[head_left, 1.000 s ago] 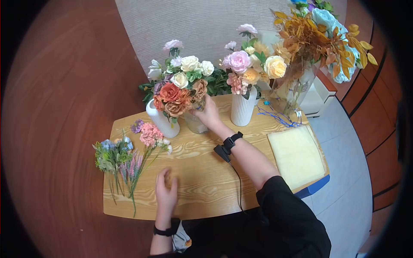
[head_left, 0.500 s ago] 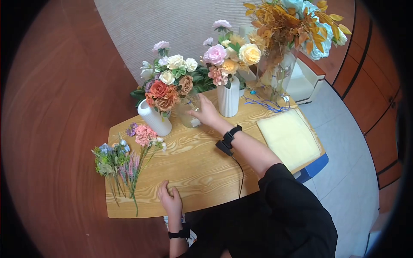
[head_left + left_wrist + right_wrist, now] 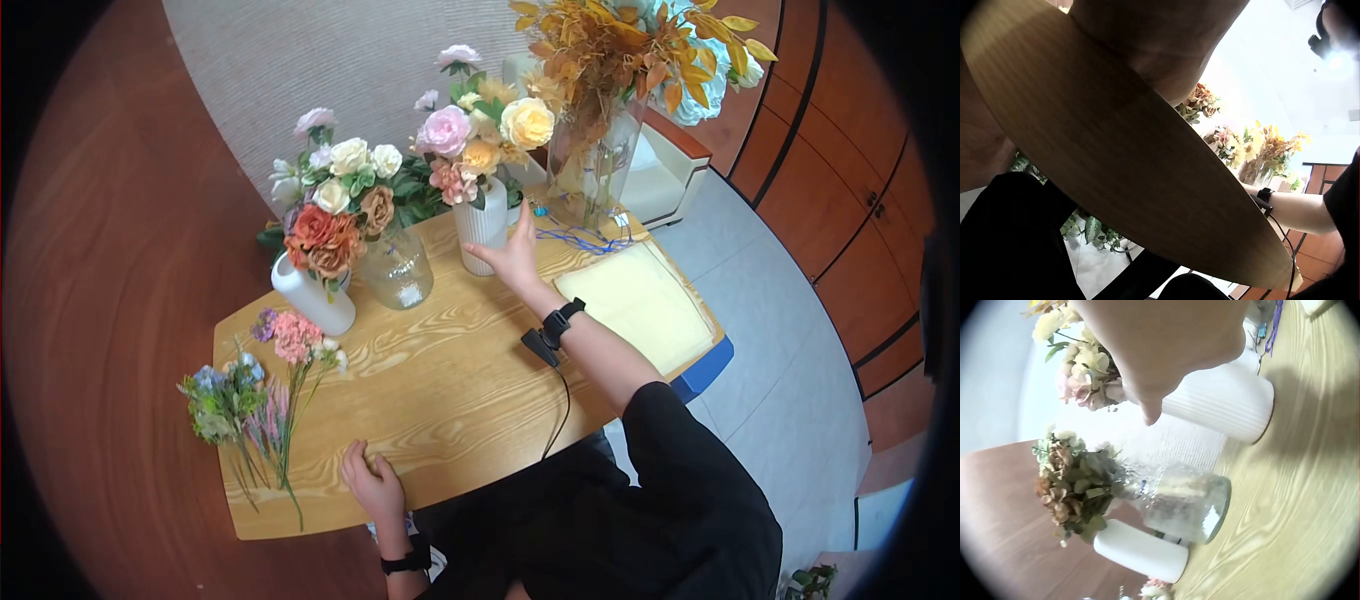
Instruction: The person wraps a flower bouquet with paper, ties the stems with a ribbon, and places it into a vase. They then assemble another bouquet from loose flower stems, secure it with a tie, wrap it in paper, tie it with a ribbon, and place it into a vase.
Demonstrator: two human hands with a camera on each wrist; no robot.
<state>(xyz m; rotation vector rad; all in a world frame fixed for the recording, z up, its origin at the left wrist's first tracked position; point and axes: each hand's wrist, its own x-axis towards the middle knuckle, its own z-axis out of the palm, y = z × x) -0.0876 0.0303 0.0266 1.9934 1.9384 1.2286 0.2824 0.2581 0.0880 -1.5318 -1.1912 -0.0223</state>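
Observation:
My right hand [image 3: 512, 258] is at the white ribbed vase [image 3: 482, 228], thumb and fingers spread on either side of it in the head view. Pink, lilac and yellow flowers [image 3: 480, 140] stand in that vase. In the right wrist view, the hand partly hides the vase and its blooms. To its left stands a clear glass vase [image 3: 398, 268] with a bouquet of white, rust and brown flowers [image 3: 335, 205] above it. Down at the table's front edge rests my left hand [image 3: 374, 488], fingers relaxed and holding nothing.
A smooth white vase [image 3: 318, 300] stands left of the glass one. Loose flower stems [image 3: 262, 420] lie on the table's left side. Folded cream cloth [image 3: 635, 305], blue cords [image 3: 585, 238] and a tall glass vase [image 3: 600, 165] of orange leaves are at the right.
My right hand has let go of the clear glass vase and moved right to the white ribbed vase. My left hand has come down to the table's front edge. The head view has shifted.

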